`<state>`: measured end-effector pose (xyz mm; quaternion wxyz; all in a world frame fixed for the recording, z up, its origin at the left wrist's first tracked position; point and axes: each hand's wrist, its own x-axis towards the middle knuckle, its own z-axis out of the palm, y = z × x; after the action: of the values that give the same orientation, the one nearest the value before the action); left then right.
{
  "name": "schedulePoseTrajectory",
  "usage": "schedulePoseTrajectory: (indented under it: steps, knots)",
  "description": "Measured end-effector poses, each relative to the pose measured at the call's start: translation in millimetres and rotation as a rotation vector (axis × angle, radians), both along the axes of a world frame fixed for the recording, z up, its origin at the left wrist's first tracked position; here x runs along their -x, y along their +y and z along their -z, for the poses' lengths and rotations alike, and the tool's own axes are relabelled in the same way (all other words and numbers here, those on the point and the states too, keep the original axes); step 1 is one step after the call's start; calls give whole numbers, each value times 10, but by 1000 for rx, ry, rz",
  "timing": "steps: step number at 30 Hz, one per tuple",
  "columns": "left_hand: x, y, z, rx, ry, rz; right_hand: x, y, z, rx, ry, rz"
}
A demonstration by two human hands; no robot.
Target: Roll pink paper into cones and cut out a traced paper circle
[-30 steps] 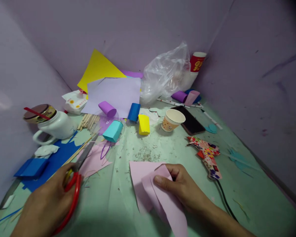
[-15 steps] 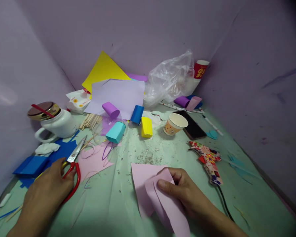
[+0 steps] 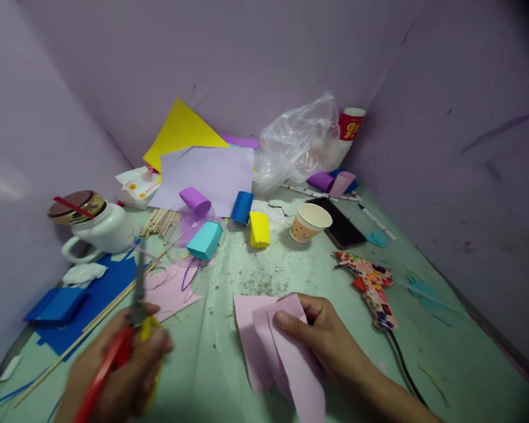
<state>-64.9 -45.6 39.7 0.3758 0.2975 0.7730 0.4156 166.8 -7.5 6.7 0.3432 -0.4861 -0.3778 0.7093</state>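
My left hand (image 3: 123,358) is closed round a pair of scissors (image 3: 139,294) with red and yellow handles, blades pointing away from me; hand and scissors are blurred by motion. In my right hand (image 3: 317,329) is a folded sheet of pink paper (image 3: 251,335), pinched under the thumb, with one strip hanging toward me. Beyond the hands stand small folded paper pieces: a turquoise one (image 3: 205,241), a yellow one (image 3: 259,230), a blue one (image 3: 242,207) and a purple one (image 3: 195,201). A pink paper scrap (image 3: 171,291) lies beside the scissors.
A floral-patterned glue gun (image 3: 370,288) with a black cord lies at right, near a phone (image 3: 341,223) and a paper cup (image 3: 311,222). At left are a white mug (image 3: 106,226), blue paper (image 3: 101,294) and wooden sticks (image 3: 161,222). A plastic bag (image 3: 291,144) sits at the back.
My left hand has lifted the scissors off the table and brought them nearer and slightly right, blades turned more upright. My right hand still holds the pink paper, almost in place.
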Motion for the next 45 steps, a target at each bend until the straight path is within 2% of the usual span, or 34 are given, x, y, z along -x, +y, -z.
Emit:
schedulePoseTrajectory:
  steps: [4, 8, 11, 14, 17, 23, 28, 30, 32, 36, 39, 45]
  knots:
    - [-572, 46, -31, -83, -95, 190, 124, -16, -42, -134, -71, 155]
    - [-835, 186, 12, -10, -219, 379, 158, -72, -28, -221, 18, 194]
    - [-835, 260, 66, -10, -225, 455, 90, -128, 24, -207, 202, 57]
    - [-776, 284, 104, -1, -279, 507, 2, -157, 67, -92, 435, -124]
    - [-726, 281, 132, -35, -315, 540, -47, -144, 79, -24, 533, -208]
    - [-744, 250, 84, -170, -269, 470, -23, -115, 51, 99, 718, -160]
    - [-832, 196, 57, -140, -230, 416, -24, -109, 113, 130, 662, -115]
    - [-776, 221, 84, -121, -135, 391, -50, -99, 159, 125, 627, -93]
    - [-649, 286, 108, -85, 85, 386, -89, -79, 196, 83, 585, -94]
    - [-343, 452, 121, 174, 558, 439, -173, -34, 201, -65, 496, -120]
    - [-220, 523, 132, 312, 705, 492, -194, -23, 150, -59, 427, -119]
    - [-178, 563, 194, 365, 853, 538, -143, -21, 83, -15, 303, -69]
